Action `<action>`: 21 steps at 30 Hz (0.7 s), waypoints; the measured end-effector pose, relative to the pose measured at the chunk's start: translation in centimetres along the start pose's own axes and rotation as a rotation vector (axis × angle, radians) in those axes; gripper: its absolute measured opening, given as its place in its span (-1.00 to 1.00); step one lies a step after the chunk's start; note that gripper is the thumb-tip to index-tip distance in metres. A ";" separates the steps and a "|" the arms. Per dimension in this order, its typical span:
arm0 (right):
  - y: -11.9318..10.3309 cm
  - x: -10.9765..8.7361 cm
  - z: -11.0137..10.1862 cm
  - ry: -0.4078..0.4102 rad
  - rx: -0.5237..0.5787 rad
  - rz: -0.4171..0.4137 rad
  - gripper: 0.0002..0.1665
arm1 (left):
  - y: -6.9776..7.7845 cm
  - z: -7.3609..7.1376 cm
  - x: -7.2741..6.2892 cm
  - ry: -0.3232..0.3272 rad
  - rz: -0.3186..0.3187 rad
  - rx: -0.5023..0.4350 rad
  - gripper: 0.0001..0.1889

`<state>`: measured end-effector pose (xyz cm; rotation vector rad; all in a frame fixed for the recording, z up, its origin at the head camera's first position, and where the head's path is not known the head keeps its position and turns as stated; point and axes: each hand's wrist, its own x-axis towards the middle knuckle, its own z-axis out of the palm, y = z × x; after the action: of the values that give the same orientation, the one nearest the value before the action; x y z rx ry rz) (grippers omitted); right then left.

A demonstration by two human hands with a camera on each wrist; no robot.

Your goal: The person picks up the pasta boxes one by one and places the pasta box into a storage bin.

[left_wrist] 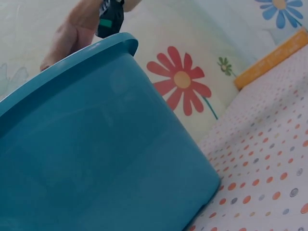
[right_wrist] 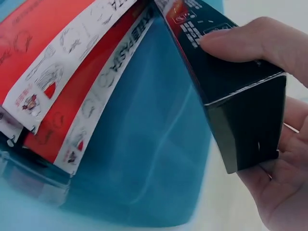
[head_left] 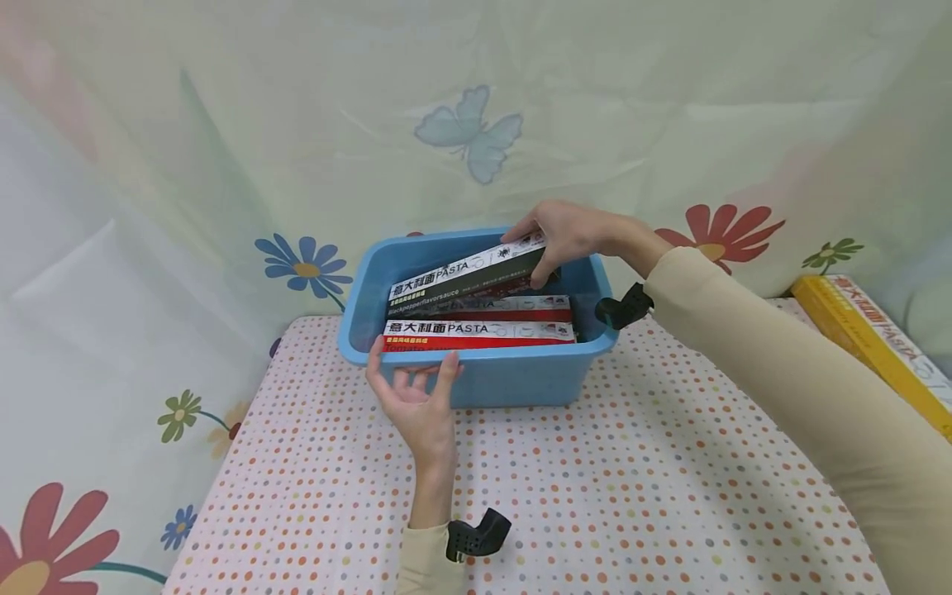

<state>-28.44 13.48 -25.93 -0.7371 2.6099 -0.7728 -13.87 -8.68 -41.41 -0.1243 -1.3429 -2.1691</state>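
My right hand [head_left: 568, 231] grips the right end of a black pepper pasta box [head_left: 461, 277], thumb on the near face and fingers over the far side. The box slants inside a blue plastic bin [head_left: 513, 384], right end raised. In the right wrist view, the black end of the pasta box [right_wrist: 245, 127] sits between thumb and fingers. At the bin's front wall my left hand [head_left: 416, 413] holds the rim, fingertips right at its edge. A red tomato pasta box [head_left: 483, 335] lies along that wall, with a darker red pasta box [head_left: 528, 311] behind it.
The bin stands on a dotted tablecloth [head_left: 297, 463] close to a flowered backdrop [head_left: 476, 49]. A yellow pasta box [head_left: 855, 330] lies at the far right, beyond my right arm. Black cameras are strapped to both wrists.
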 end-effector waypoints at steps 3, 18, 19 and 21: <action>1.0 0.4 0.5 -0.024 0.031 0.002 -0.13 | 0.0 -0.1 0.0 0.013 -0.005 -0.004 -0.06; 3.3 0.8 1.2 -0.065 0.158 0.000 -0.12 | -0.2 -0.4 -0.2 0.007 -0.013 -0.002 -0.05; 3.3 0.7 1.2 -0.061 0.171 -0.006 -0.14 | -0.3 -0.3 -0.2 0.007 -0.015 -0.003 -0.05; 3.0 0.5 0.9 -0.052 0.202 -0.029 -0.17 | -0.3 -0.3 -0.1 0.009 -0.017 -0.002 -0.05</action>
<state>-29.60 15.00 -28.51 -0.7273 2.4339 -0.9949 -13.86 -8.82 -41.87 -0.1046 -1.3414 -2.1832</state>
